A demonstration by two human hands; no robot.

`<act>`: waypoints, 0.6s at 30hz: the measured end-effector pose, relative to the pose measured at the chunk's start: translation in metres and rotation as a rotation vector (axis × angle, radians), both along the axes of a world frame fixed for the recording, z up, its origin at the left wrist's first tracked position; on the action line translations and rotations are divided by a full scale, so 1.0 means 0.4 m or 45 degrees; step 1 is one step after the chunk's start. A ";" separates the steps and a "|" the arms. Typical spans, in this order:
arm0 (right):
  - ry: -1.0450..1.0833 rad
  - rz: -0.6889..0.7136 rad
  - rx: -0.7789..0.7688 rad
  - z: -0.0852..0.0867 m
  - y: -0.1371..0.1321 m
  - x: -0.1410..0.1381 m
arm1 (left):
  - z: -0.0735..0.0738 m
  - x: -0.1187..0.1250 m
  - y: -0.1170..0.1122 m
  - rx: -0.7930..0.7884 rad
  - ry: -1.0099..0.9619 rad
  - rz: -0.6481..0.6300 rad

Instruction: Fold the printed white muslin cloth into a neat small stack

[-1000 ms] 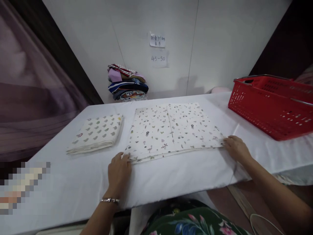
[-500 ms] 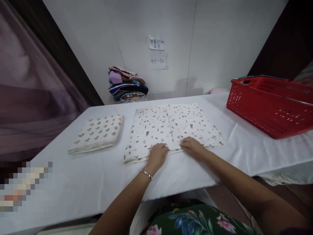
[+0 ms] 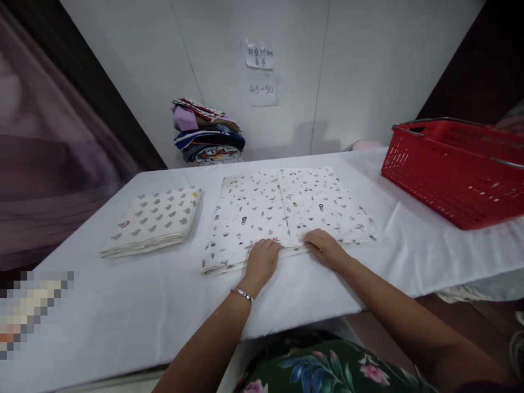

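Observation:
A white cloth (image 3: 262,207) with small grey and green prints lies folded flat on the table, a crease running down its middle. At its near edge, left of the crease, my left hand (image 3: 264,261) has its fingers bent together over the cloth; a silver bracelet circles the wrist. My right hand (image 3: 325,248) holds the same edge just right of the crease, its fingers curled on the fabric. Both thumbs are mostly hidden. To the left lies a second folded cloth (image 3: 158,218), cream with grey leaf-like prints, apart from both hands.
A white-covered table (image 3: 135,305) spans the view. The red perforated basket (image 3: 450,185) stands on its right side. Behind the far edge rises a stack of folded fabrics (image 3: 208,134) against the wall. Paper signs (image 3: 262,90) hang there. A purple curtain (image 3: 49,136) hangs at left.
The view has shifted slightly, so the table's contents appear a little higher or farther left. Both hands stay at the printed cloth's near edge, and its folds look the same.

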State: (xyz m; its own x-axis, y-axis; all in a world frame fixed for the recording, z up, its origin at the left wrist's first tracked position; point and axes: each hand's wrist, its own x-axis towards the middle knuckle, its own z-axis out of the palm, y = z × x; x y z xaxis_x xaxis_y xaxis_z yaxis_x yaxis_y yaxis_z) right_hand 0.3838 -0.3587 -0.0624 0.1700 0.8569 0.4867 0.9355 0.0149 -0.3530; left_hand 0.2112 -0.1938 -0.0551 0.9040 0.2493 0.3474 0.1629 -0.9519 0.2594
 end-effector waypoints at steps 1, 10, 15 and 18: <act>-0.002 0.012 -0.001 -0.001 -0.001 0.000 | -0.001 0.000 0.000 0.015 -0.007 0.002; -0.064 0.075 0.046 -0.003 0.002 -0.002 | 0.000 0.004 -0.004 0.114 -0.029 -0.085; -0.073 0.064 0.046 0.000 0.002 -0.006 | -0.003 0.000 -0.005 0.103 -0.020 -0.088; -0.057 0.073 0.026 -0.001 0.000 -0.006 | -0.003 -0.003 -0.007 0.090 -0.007 -0.088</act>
